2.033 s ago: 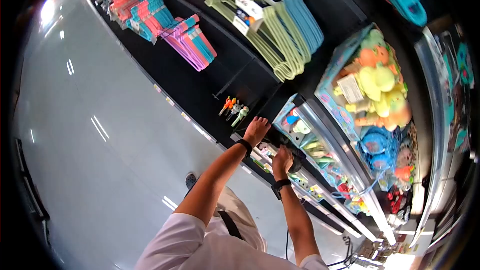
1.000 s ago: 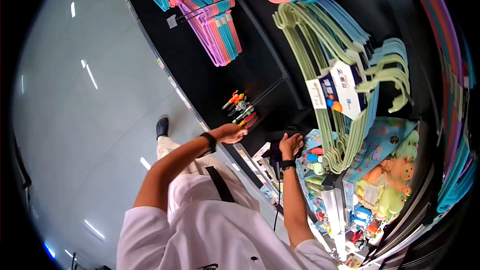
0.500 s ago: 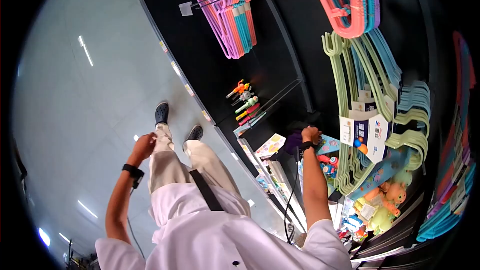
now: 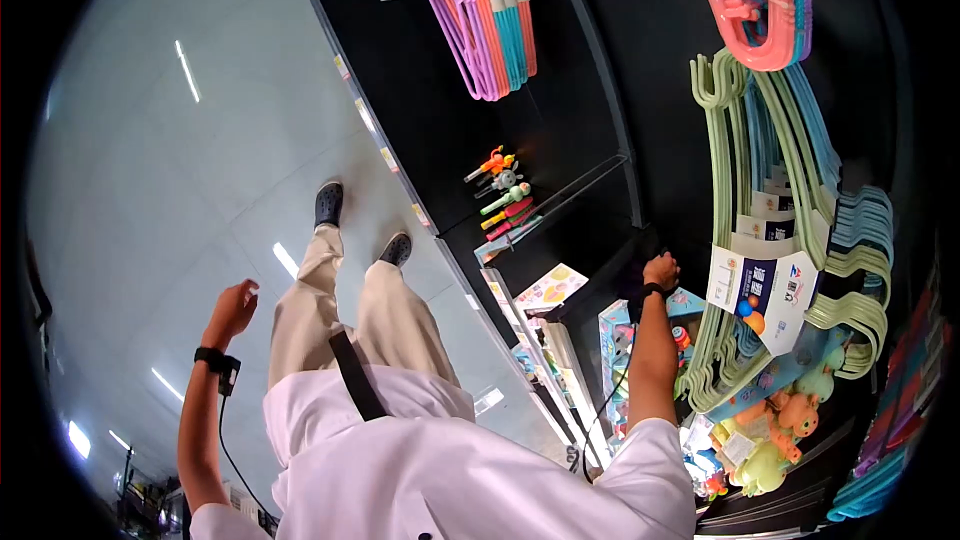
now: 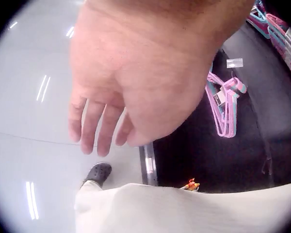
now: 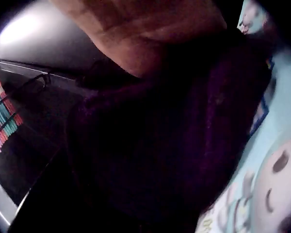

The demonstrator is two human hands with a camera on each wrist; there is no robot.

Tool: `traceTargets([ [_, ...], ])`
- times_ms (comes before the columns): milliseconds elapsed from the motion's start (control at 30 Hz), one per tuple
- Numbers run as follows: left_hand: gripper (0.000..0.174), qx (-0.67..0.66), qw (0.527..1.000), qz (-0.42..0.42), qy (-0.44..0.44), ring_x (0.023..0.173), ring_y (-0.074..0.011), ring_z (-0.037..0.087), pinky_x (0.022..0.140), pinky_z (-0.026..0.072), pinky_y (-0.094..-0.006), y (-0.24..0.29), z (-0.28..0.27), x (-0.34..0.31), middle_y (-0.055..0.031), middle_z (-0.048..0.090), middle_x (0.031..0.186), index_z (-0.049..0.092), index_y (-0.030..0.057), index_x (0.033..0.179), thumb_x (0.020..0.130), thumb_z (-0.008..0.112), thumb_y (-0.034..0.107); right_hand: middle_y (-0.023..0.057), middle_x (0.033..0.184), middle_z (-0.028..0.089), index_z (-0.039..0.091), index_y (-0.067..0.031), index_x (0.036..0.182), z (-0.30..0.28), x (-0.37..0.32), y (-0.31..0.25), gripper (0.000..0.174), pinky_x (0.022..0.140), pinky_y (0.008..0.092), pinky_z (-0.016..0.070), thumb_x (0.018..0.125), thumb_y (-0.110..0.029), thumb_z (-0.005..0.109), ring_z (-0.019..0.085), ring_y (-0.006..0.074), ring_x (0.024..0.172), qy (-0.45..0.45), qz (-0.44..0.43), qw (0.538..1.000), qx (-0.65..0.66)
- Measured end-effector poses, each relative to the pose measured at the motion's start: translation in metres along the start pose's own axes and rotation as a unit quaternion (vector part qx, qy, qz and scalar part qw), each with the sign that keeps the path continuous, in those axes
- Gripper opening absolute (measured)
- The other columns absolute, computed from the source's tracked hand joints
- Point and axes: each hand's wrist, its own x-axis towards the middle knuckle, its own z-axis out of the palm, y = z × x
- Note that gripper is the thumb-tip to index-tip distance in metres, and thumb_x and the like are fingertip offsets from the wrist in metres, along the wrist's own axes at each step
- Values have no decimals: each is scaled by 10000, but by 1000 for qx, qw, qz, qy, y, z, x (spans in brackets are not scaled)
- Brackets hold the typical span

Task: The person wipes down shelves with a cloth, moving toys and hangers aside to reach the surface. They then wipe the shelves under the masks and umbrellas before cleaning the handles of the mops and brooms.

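Observation:
My left hand point(image 4: 232, 310) hangs over the floor at the left of the head view, clear of the shelves. Its palm and loosely straight fingers show with nothing in them in the left wrist view. My right hand point(image 4: 661, 270) reaches in at the shelf's back, its fingers curled on a dark purple, soft-looking cloth item point(image 6: 208, 107). That item bulges below the palm in the right wrist view and its fingers are hidden there. Beside it stands a light blue box point(image 6: 281, 126) printed with a cartoon face.
Green and blue hangers point(image 4: 745, 240) hang right of my right hand. Pink, purple and teal hangers point(image 4: 480, 30) hang farther along. Several small colourful toy-topped sticks point(image 4: 505, 190) hang at the shelf. Soft toys point(image 4: 770, 440) fill a box below. Grey floor point(image 4: 220, 160) lies left.
My left hand has left the toy-topped sticks and dropped back to the left over the floor. My right hand has moved right and farther in along the shelf with the purple item.

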Motion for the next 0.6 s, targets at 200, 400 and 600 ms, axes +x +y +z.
traceTargets([
  [200,233,56,997,-60,-9,815,-349,654,731,516,-431,-47,3,-10,-173,682,845,611,47,1079,863,553,112,163,1141,631,632,-99,1116,9,4,9,283,920,476,477,897,-267,570,576,372,1090,-49,-44,998,-3],
  [400,236,22,998,-57,-5,832,-349,651,736,512,-429,-39,11,-8,-177,683,879,603,41,1083,877,537,133,183,1103,636,648,-44,1076,-29,-5,0,259,899,493,497,884,-206,586,574,383,1094,-74,-45,995,46],
  [600,218,-6,999,-44,5,806,-318,657,719,513,-396,0,-13,-22,-175,684,874,594,34,1080,886,540,117,164,1189,636,691,-76,1058,-7,19,-13,256,922,513,489,846,-169,581,581,380,1133,-60,71,996,14],
])
